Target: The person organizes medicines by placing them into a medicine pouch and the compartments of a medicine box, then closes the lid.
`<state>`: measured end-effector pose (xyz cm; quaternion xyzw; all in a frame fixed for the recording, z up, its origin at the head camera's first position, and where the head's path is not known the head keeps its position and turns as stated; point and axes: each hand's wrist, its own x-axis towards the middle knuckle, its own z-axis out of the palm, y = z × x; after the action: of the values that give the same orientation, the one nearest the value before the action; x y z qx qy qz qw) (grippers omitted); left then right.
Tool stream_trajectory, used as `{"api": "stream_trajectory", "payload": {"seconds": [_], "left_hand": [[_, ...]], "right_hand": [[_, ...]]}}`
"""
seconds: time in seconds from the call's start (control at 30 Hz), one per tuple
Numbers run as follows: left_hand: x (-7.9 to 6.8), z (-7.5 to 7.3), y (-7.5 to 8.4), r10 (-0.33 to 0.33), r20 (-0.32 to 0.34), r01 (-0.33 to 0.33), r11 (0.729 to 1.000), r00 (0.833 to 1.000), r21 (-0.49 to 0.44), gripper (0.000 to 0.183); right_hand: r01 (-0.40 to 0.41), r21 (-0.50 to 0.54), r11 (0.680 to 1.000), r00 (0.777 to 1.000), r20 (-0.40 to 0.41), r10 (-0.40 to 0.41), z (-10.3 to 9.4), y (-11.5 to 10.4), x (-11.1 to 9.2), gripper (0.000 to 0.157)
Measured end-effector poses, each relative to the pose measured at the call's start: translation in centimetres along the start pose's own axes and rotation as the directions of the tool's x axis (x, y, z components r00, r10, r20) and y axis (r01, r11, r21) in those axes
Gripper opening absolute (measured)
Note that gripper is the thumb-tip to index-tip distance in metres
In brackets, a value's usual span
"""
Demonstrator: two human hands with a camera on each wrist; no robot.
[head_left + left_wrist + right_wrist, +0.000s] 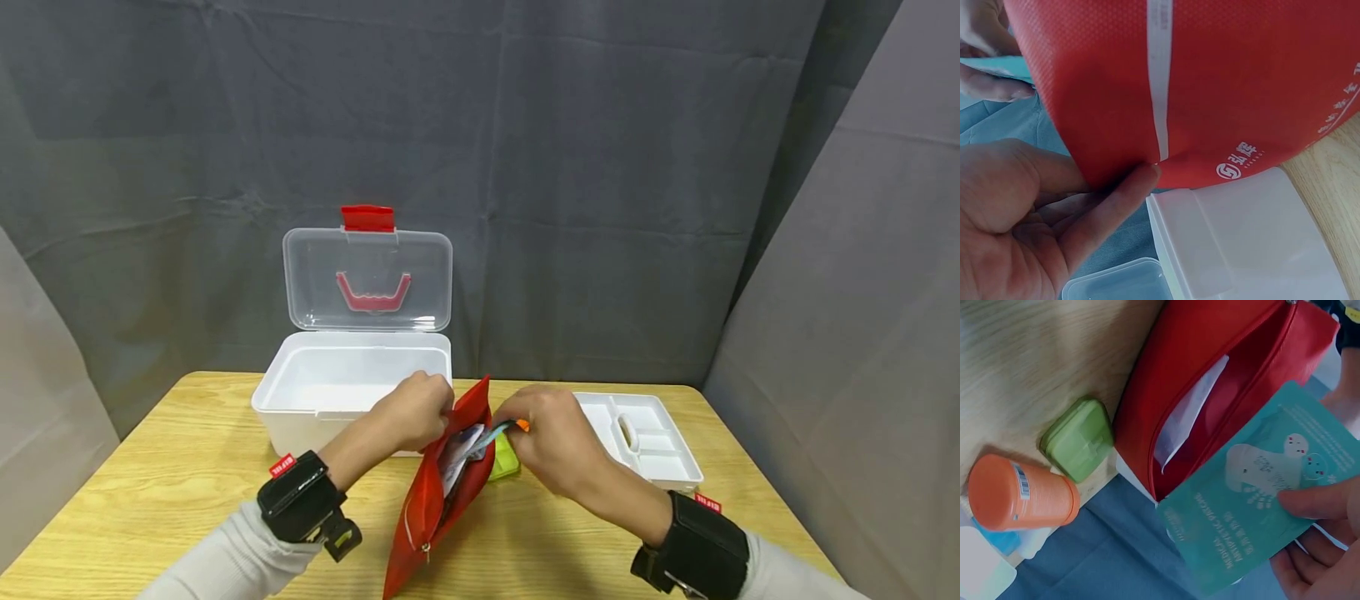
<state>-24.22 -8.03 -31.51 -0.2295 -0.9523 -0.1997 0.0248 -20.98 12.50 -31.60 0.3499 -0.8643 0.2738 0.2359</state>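
Note:
My left hand (416, 410) grips the end of a red zippered pouch (426, 510), holding it tilted above the table. Its zip is undone, and a pale packet (1190, 415) shows inside. In the left wrist view, thumb and fingers pinch the pouch's corner near a white strip. With my right hand (553, 433) I pinch a flat teal packet of medical patches (1254, 487) printed with a white foot. That packet is at the pouch's mouth. Part of the pouch's inside is hidden behind it.
Behind the left hand stands a white box (288, 421) with its clear lid (367, 250) raised. A green case (1079, 440) and an orange bottle (1022, 494) are beyond the pouch. To the right lies a white divided tray (663, 437) on the wooden table (202, 467).

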Motion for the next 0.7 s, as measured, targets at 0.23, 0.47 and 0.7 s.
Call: {"api": "stream_trajectory", "payload": {"seconds": [0.23,0.47,0.7], "left_hand": [[0.1,0.0,0.1,0.017,-0.013,-0.017,1.000,1.000,0.013,0.024],[0.1,0.0,0.1,0.027,-0.013,-0.027,0.999,1.000,0.020,0.022],[0.0,0.0,0.1,0.051,-0.034,-0.050,0.998,0.998,0.030,0.029]], "right_hand": [[0.097,0.011,0.995,0.994,-0.044,-0.096,1.1,-0.5,-0.5,0.034],[0.176,0.085,0.981,0.984,-0.037,-0.173,2.3,-0.2,-0.7,0.039],[0.166,0.137,0.977,0.986,-0.027,-0.164,3.4,0.3,-1.4,0.041]]}}
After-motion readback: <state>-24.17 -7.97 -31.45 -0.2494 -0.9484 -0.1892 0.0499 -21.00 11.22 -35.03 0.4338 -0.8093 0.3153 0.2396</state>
